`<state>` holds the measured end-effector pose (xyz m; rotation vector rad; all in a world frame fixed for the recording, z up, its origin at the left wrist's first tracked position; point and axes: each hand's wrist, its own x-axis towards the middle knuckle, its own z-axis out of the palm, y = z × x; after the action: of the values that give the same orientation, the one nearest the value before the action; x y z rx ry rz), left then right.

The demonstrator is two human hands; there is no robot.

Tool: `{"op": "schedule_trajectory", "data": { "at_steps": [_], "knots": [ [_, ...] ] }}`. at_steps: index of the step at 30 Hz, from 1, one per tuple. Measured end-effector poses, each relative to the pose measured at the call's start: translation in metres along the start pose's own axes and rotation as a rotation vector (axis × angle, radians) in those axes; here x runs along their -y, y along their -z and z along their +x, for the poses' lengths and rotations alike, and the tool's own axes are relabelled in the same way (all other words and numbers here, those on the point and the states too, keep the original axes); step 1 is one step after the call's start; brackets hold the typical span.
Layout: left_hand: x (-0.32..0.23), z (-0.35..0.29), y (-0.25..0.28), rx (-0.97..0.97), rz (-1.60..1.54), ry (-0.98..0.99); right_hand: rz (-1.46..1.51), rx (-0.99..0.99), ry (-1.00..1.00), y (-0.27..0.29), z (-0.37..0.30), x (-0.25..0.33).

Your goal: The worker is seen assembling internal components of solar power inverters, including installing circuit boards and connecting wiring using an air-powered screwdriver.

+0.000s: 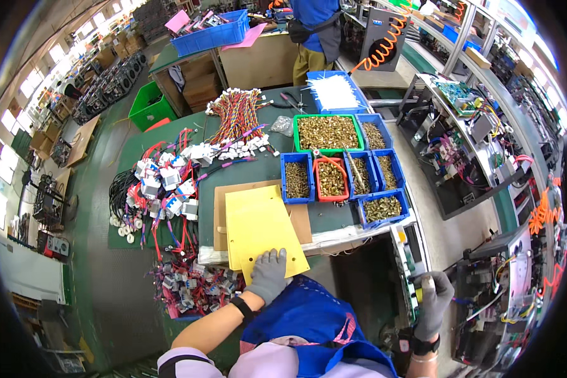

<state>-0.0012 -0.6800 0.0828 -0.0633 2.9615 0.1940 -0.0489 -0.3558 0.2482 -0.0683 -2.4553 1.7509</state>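
Note:
My left hand [268, 276], in a grey glove, lies on the near edge of a stack of yellow sheets [256, 220] with holes in them. Its fingers point away from me and rest flat on top. Beneath the sheets is a brown cardboard piece [301, 220] on the green bench. Off to the right, my gloved right hand [433, 303] is closed beside an upright circuit board panel [404, 268]. A small yellow part shows at its fingers; what it belongs to is hidden.
Blue bins, a red bin [331, 179] and a green bin [328, 133] hold small brass-coloured parts. Wire harnesses [236, 120] and red-black cables with white connectors [170, 179] cover the left. Open equipment chassis [463, 138] stand right. Beyond the bench stands another person [315, 31].

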Motion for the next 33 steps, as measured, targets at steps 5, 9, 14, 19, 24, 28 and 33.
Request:
{"op": "schedule_trajectory", "data": {
  "at_steps": [5, 9, 14, 19, 24, 28, 33],
  "knots": [
    [0.008, 0.001, 0.024, 0.041, -0.037, -0.011, -0.03, -0.058, -0.038, 0.029, -0.027, -0.019],
    [0.032, -0.011, 0.087, -0.314, -0.05, 0.034, -0.08, -0.079, 0.055, 0.036, -0.038, -0.012],
    [0.043, -0.039, 0.171, -0.721, -0.681, 0.262, -0.083, -0.134, 0.186, 0.036, -0.037, 0.007],
    [-0.018, -0.011, 0.148, -0.631, -1.789, 0.284, -0.019, -0.179, 0.289, 0.018, -0.028, 0.03],
    [-0.11, -0.006, 0.1, -0.085, -2.227, 0.179, -0.418, -0.026, 0.825, -0.004, -0.016, 0.045],
    [-0.133, -0.006, 0.099, 0.309, -2.441, 0.174, -0.391, 0.119, 0.984, -0.018, -0.016, 0.03],
    [-0.126, 0.001, 0.095, 0.254, -1.993, -0.152, -0.416, 0.278, 1.172, -0.007, -0.026, 0.004]
  ]
}}
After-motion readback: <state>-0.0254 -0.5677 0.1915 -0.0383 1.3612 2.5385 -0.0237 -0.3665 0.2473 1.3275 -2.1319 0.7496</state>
